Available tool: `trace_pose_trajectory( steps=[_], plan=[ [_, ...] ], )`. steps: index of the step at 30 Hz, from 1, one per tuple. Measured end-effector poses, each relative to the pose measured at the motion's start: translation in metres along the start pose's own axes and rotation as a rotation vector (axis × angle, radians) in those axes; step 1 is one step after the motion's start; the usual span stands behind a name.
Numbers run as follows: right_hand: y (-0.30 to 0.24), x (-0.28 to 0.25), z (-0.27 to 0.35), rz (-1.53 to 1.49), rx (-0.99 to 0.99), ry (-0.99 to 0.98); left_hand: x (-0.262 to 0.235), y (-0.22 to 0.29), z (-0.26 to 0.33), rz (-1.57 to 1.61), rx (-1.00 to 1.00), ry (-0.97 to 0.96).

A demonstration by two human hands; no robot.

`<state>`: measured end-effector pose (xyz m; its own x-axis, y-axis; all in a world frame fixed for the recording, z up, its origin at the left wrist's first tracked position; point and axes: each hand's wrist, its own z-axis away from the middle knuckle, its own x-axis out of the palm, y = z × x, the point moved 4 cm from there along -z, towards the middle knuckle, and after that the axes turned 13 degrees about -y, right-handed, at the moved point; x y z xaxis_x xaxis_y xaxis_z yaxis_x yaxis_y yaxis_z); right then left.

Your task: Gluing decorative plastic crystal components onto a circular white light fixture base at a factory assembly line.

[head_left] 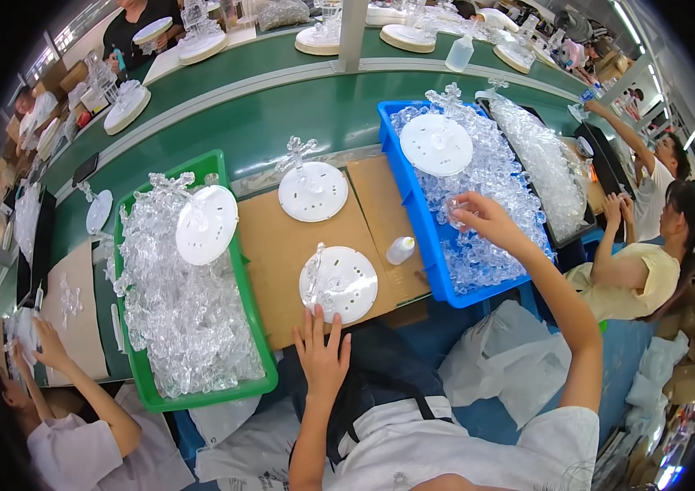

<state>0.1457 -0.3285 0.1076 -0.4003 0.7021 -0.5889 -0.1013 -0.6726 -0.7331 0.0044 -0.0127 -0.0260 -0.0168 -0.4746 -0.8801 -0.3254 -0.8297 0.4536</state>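
My left hand [322, 353] is open, its fingers stretched out at the near edge of a round white plate [350, 285]. A clear plastic part lies along that plate's left side. My right hand [485, 219] reaches over the blue bin [437, 274], its fingertips closed around a small clear plastic piece [454, 213]. Loose clear pieces [499, 204] fill much of this bin, with some of its blue floor showing. Across the bin's far end rests another white plate [436, 146] with a clear upright figure.
Clear parts fill a green bin [269, 378] on the left, with a white plate [207, 225] on top. Another plate [313, 192] and a small white bottle [400, 250] stand on the cardboard [269, 270]. A black tray [572, 233] lies right. People sit on both sides.
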Motion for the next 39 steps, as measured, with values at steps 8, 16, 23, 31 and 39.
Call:
trace_pose_trajectory(
  steps=[8,16,23,31,39],
  plan=[
    [-0.062,0.073,0.044,0.037,-0.313,-0.058,0.001,-0.001,-0.002,-0.001,-0.008,0.016],
    [-0.063,0.168,-0.001,0.459,-0.605,-0.059,0.004,0.0,-0.003,0.031,-0.003,0.038],
    [-0.066,0.173,-0.015,0.662,-0.71,-0.154,0.001,-0.002,0.0,0.064,-0.029,0.009],
    [-0.073,0.173,0.008,0.699,-0.748,0.035,0.0,0.005,-0.008,0.007,-0.025,-0.027],
    [-0.011,0.199,0.019,-0.17,-0.227,0.584,0.007,0.006,-0.004,-0.026,-0.048,-0.015]
  ],
)
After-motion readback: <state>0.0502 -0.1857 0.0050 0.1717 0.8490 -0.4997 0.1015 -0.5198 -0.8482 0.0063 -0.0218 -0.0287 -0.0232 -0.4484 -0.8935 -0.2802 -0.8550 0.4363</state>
